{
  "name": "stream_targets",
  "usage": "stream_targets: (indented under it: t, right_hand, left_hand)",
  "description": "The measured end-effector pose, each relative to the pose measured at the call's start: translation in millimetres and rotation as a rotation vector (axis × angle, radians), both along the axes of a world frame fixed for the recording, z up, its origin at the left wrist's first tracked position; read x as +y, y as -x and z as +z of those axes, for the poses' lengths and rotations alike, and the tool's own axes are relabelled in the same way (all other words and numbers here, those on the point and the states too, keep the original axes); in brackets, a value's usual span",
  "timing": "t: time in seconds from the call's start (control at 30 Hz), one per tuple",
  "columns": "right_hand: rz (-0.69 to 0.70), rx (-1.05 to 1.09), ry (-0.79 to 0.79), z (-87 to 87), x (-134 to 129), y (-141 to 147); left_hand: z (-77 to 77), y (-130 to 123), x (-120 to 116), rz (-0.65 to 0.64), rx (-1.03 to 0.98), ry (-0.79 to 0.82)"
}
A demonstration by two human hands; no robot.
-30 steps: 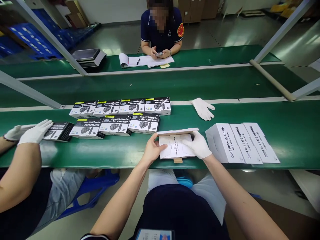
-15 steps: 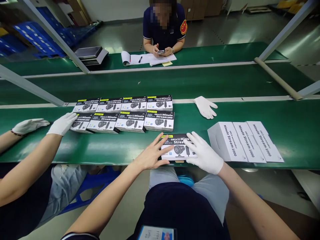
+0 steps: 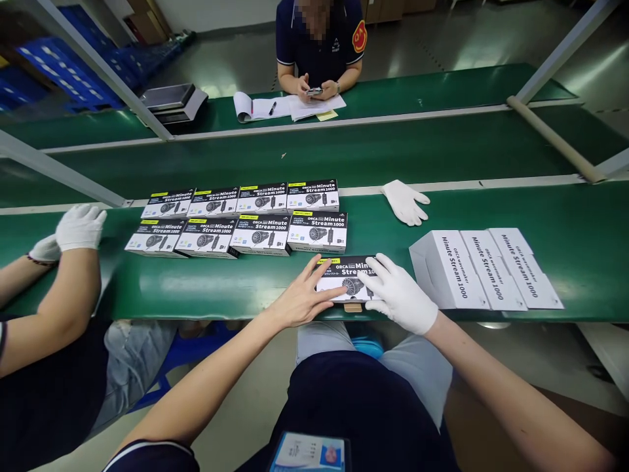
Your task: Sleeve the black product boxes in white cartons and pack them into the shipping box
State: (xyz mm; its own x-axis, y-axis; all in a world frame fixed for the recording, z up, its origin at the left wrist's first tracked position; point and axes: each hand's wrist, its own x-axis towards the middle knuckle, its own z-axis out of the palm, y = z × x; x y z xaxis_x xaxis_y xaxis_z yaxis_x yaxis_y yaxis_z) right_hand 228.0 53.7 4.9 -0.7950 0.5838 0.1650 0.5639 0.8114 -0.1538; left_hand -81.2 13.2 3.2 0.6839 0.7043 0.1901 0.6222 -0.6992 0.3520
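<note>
A black-and-white printed carton lies near the front edge of the green table, its label facing up. My bare left hand holds its left end, fingers spread over the top face. At the other end my right hand, in a white glove, grips the carton with its fingers across the printed top. A small brown flap sticks out at the near side of the carton. Beyond my hands stand two rows of matching cartons, several in all. My fingertips cover part of the lettering.
Three white-sided cartons lean together to my right. A loose white glove rests behind them. On my left are a co-worker's gloved hands. Across the table another person holds a phone over papers. A metal post rises at left.
The co-worker's gloved hand has drawn back left from the rows of cartons, whose front row now sits slightly differently. My hands stay on the carton, and the view has tilted slightly.
</note>
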Motion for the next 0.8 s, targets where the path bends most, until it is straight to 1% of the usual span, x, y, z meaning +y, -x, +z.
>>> stream_targets:
  t: [0.1, 0.27, 0.37, 0.47, 0.57, 0.67, 0.8]
  right_hand:
    - [-0.009, -0.001, -0.002, 1.5, -2, 2]
    - [-0.040, -0.001, 0.008, 5.8, -4, 6]
    - [-0.025, 0.006, 0.006, 5.9, -5, 6]
    - [-0.014, 0.012, 0.003, 2.0, -6, 4]
    - [-0.037, 0.028, 0.015, -5.1, -9, 4]
    - [-0.079, 0.096, 0.051, -10.8, -12, 4]
    - [-0.087, 0.178, 0.110, -12.0, -19, -2]
  left_hand:
    - [-2.0, -2, 1, 0.000, -0.015, -0.022]
    - [-9.7, -5, 6, 0.003, -0.057, -0.100]
    - [-13.0, -5, 7, 0.013, -0.053, -0.096]
    - [-14.9, -4, 7, 0.023, -0.044, -0.087]
    - [-16.0, -5, 5, 0.027, -0.044, -0.093]
    - [-15.2, -5, 5, 0.021, -0.056, -0.090]
    - [-12.5, -4, 6, 0.017, -0.052, -0.051]
